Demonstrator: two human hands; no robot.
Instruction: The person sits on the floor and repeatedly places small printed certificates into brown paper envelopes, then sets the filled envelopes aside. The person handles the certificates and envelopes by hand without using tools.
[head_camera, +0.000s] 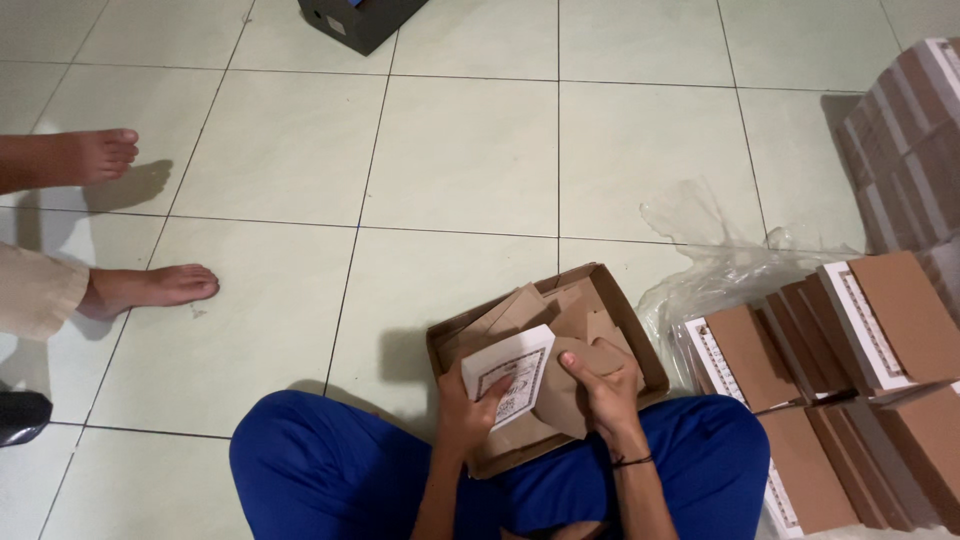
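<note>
Brown cardboard fills the scene: a shallow open tray box (640, 345) rests on the person's lap, across blue trousers (330, 465), with several flat brown pieces lying loose inside it. The left hand (468, 408) pinches the lower edge of a white printed card panel (508, 378), thumb on its face, while the right hand (598, 385) curls its fingers closed over a brown folded piece (560, 400) that meets the panel, both held just above the tray. Judging by this, one small box is only partly formed. To the right, many flat brown-and-white blanks (880, 320) lean in rows beside crumpled clear plastic wrap (715, 265), so much appears left. Another person's bare feet (150, 285) rest on the pale tiled floor (460, 150) at left.
</note>
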